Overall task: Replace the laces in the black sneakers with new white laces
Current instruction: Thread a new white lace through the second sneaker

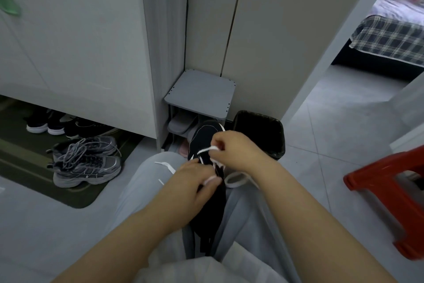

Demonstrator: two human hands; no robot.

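Note:
A black sneaker (pixel 203 139) lies between my knees on my lap, toe pointing away from me. A white lace (pixel 207 150) runs across its eyelets. My right hand (pixel 231 148) pinches a loop of that lace above the tongue. My left hand (pixel 195 181) grips the sneaker's side and pinches another stretch of the white lace near its thumb. Loose white lace ends (pixel 166 166) trail over my left thigh, and a white loop (pixel 236 179) hangs to the right. Black laces (pixel 204 243) dangle between my legs below the sneaker.
A pair of grey sneakers (pixel 86 161) sits on a dark green mat (pixel 75 197) at the left. A grey shoe rack (pixel 202 96) and a black bin (pixel 259 131) stand just ahead. A red stool (pixel 390 191) is at the right. More shoes (pixel 46 122) rest under the white cabinet.

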